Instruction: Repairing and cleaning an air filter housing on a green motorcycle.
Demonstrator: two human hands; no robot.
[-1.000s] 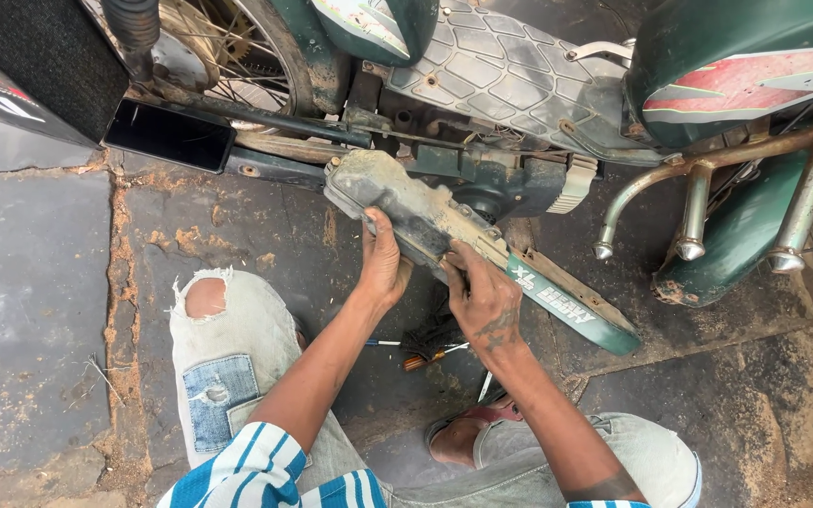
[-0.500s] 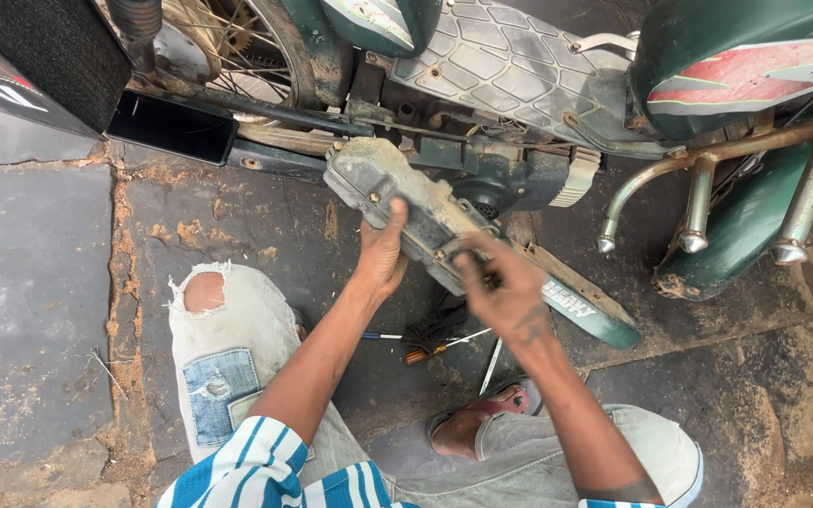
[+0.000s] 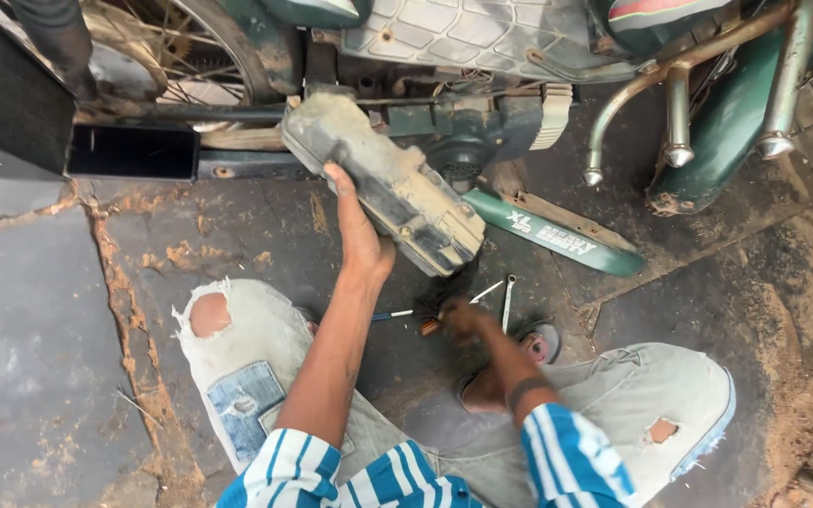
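Observation:
My left hand (image 3: 358, 233) holds up a dirty grey metal cover (image 3: 383, 179) below the motorcycle's engine (image 3: 463, 132). My right hand (image 3: 463, 322) is down on the ground between my knees. Blurred, it closes around a tool with an orange handle (image 3: 430, 326). Beside it on the ground lie a spanner (image 3: 507, 301) and a blue-handled screwdriver (image 3: 390, 315). A long green chain guard (image 3: 557, 235) lies on the ground behind the cover.
A green motorcycle stands across the top, with chrome pipes (image 3: 675, 122) at right and a spoked wheel (image 3: 152, 56) at left. A black box-shaped part (image 3: 11, 103) sits at far left. The floor is cracked grey stone (image 3: 39, 329). My foot in a sandal (image 3: 529, 348) rests near the tools.
My right hand left the cover and dropped to the tools on the ground. The left hand kept hold of the cover. The green guard now lies uncovered.

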